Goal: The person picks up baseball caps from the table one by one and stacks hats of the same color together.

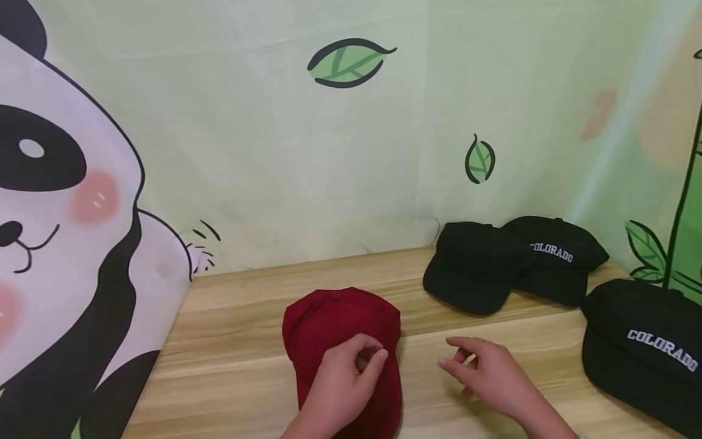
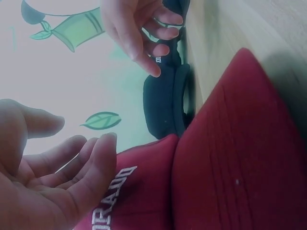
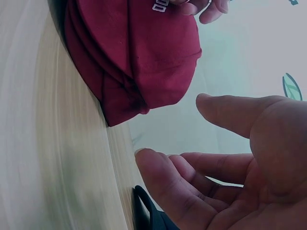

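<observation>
A dark red baseball cap (image 1: 340, 314) lies on the wooden table, near the middle front. White letters show on its front in the left wrist view, partly covered by my left hand. That hand (image 1: 351, 375) is over the cap, fingers loosely bent and thumb apart from them, with nothing in its grasp. To the right of the cap, my right hand (image 1: 490, 372) hovers above the table, thumb and fingers spread apart and holding nothing. The right wrist view shows a gap between this hand and the red cap (image 3: 158, 62).
Two black caps overlap at the back right, a plain-looking one (image 1: 471, 268) in front of one lettered COLORADO (image 1: 559, 274). Another black COLORADO cap (image 1: 641, 360) sits at the right edge. A printed cloth backdrop (image 1: 263, 152) with a panda and leaves rises behind the wooden table (image 1: 230, 341).
</observation>
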### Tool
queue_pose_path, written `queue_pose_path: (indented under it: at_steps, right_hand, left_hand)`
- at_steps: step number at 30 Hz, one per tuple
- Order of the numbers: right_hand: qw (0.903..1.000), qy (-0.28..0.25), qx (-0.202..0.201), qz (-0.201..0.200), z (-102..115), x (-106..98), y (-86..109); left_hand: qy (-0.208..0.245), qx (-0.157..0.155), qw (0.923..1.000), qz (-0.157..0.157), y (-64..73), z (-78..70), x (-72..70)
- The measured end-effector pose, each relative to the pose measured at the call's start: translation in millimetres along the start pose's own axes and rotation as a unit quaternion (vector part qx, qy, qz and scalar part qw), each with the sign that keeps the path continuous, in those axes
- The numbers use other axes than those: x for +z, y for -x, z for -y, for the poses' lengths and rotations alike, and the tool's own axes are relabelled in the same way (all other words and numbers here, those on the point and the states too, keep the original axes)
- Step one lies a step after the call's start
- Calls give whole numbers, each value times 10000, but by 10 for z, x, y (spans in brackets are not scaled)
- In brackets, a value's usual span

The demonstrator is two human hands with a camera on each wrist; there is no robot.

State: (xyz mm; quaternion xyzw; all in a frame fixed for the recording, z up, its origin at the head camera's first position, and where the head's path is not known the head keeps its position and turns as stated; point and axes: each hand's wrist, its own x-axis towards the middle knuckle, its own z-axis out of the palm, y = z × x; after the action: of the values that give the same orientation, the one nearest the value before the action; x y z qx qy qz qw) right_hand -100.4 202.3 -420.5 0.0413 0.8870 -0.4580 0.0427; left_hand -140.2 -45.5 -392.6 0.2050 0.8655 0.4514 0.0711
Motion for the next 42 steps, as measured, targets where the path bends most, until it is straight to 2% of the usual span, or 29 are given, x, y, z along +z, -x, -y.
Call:
queue_pose_path:
  at_steps: [13, 22, 34, 42]
  right_hand:
    - [9995, 75, 285, -60, 0, -82, -36]
    - [9994, 180, 282, -125, -9, -106, -45]
    - [9992, 170, 323, -149, -35, -121, -40]
    - [9992, 71, 366, -140, -60, -131, -43]
  left_hand:
    - [48, 129, 9999, 57, -141, -57, 112]
    - [117, 400, 9991, -65, -241, -88, 231]
    - [74, 213, 9995, 234, -307, -129, 323]
    - [-343, 397, 9984, 198, -356, -138, 419]
